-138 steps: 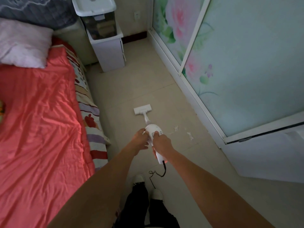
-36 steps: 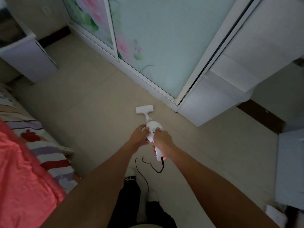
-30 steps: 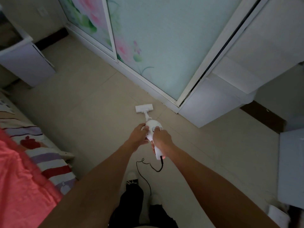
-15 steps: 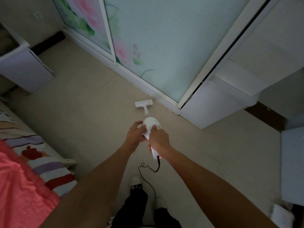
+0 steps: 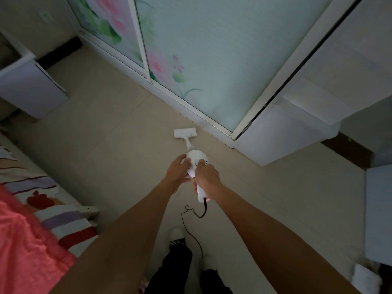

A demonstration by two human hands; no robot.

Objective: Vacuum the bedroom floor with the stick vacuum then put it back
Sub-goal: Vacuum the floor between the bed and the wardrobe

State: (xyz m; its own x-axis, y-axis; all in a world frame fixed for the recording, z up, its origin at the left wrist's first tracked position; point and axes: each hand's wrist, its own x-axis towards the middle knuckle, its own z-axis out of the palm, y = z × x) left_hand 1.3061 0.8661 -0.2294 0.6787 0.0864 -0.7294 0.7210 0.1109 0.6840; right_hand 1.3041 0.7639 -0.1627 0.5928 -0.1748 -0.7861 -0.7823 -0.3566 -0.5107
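Note:
I hold a white stick vacuum point(image 5: 196, 159) upright in front of me with both hands. My left hand point(image 5: 177, 172) wraps the left side of its round body. My right hand point(image 5: 206, 174) grips the handle just below. The flat white floor head point(image 5: 184, 133) rests on the beige tiled floor point(image 5: 110, 149), close to the base rail of the sliding wardrobe doors. A black power cord point(image 5: 194, 215) hangs from the handle's end and loops down past my feet.
Frosted sliding doors with pink flower prints point(image 5: 186, 49) run along the far side. A white cabinet point(image 5: 282, 134) juts out at the right. The bed with a pink cover and striped sheet point(image 5: 36, 221) is at the left. A white bedside unit point(image 5: 31, 90) stands at the far left.
I have turned right, away from the bedside unit and towards the doors and white cabinet. The floor head has slid forward close to the door rail. Both hands kept their grip.

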